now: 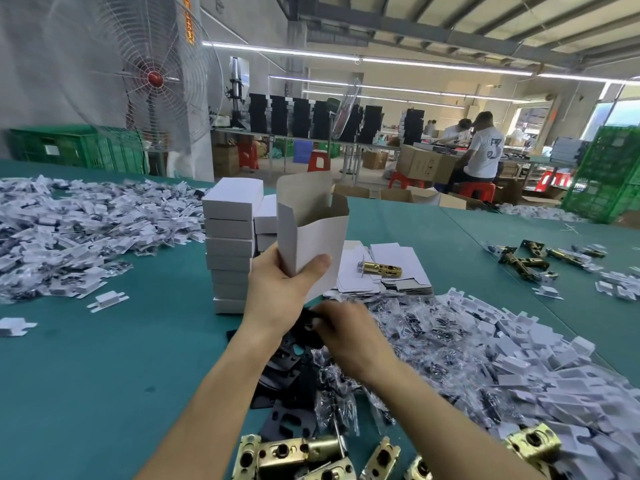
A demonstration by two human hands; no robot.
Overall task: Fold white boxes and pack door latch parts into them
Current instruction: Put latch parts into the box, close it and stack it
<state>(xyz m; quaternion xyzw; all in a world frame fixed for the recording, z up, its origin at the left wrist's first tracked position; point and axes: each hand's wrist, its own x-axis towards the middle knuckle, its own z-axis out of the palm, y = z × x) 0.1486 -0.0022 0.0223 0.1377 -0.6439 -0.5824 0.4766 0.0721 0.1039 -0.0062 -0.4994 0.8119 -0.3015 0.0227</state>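
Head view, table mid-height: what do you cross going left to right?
Heap of white parts in clear bags → stack of closed white cardboard boxes → open white box gripped by the left hand → brass latch bolt lying on flat white box blanks → loose brass latches on the green table.

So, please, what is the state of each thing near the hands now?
White box: folded up, top open, held upright by left hand.
Right hand: pinches a black plate.
Box stack: closed, piled upright.
Box blanks: flat, unfolded.
Brass latch: lying on the blanks.
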